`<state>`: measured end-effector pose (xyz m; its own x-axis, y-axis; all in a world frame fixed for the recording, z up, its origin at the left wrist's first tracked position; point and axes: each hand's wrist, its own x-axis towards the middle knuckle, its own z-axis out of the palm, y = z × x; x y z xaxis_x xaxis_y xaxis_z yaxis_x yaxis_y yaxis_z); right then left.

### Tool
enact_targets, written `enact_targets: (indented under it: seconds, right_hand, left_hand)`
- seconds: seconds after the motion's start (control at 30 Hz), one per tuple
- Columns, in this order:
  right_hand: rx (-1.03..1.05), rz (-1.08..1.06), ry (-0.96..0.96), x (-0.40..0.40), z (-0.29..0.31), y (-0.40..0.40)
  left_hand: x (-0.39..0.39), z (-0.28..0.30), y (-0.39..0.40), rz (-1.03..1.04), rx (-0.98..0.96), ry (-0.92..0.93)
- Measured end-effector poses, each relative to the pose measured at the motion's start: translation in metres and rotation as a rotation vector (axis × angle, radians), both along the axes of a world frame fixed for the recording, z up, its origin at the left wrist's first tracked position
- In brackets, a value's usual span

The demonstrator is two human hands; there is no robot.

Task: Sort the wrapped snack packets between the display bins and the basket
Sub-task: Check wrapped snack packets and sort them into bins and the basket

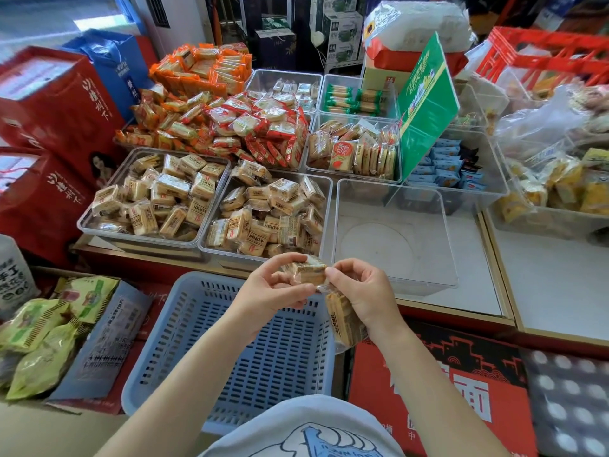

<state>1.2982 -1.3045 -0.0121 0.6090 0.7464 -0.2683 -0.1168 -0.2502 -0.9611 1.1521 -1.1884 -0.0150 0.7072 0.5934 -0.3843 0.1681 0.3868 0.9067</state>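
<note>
Head view: both hands meet above the far rim of the blue basket (230, 341). Left hand (273, 291) and right hand (361, 291) together pinch one snack packet (306, 270); the right also grips a second packet (346, 319). Full bins (263, 209) lie at 12 o'clock, an empty bin (395, 232) at 1 o'clock.

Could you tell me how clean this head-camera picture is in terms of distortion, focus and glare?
Head view: wide-angle bending curves the shelf edges and the red gift boxes at the left; the centre is sharp, with print readable on the packet that both hands hold; the far-right bags and the upper background smear soft; mild glare whitens the empty clear bin and the top-left floor.
</note>
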Motion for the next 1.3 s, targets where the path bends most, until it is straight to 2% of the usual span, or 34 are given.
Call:
enact_targets:
  seconds: [0.17,0.43,0.6,0.77,0.87,1.0,1.07,1.3]
  right_hand:
    - [0.039,0.041,-0.073,-0.003,0.000,0.002]
    - [0.064,0.004,-0.294,-0.005,0.001,-0.001]
    - [0.088,-0.030,-0.310,-0.004,0.005,-0.002]
    - [0.099,-0.064,-0.241,-0.004,0.001,0.000]
    - [0.115,-0.053,-0.206,-0.004,0.003,0.002]
    - [0.067,-0.061,-0.256,-0.003,0.004,0.005]
    - [0.063,-0.077,-0.237,-0.004,0.004,0.005]
    - [0.062,-0.101,-0.142,-0.008,0.009,0.008]
  left_hand:
    - [0.002,0.001,-0.001,0.079,0.014,0.011]
    - [0.005,0.004,0.000,0.051,-0.074,0.040]
    - [0.006,0.002,0.002,0.026,-0.136,0.031]
    - [0.008,0.000,0.002,0.010,-0.162,0.063]
    - [0.007,0.000,0.000,-0.016,-0.094,0.134]
    - [0.006,-0.002,-0.003,-0.003,0.169,0.240]
    - [0.006,-0.004,-0.002,0.052,0.222,0.187]
    - [0.005,0.002,-0.003,0.190,0.144,-0.044]
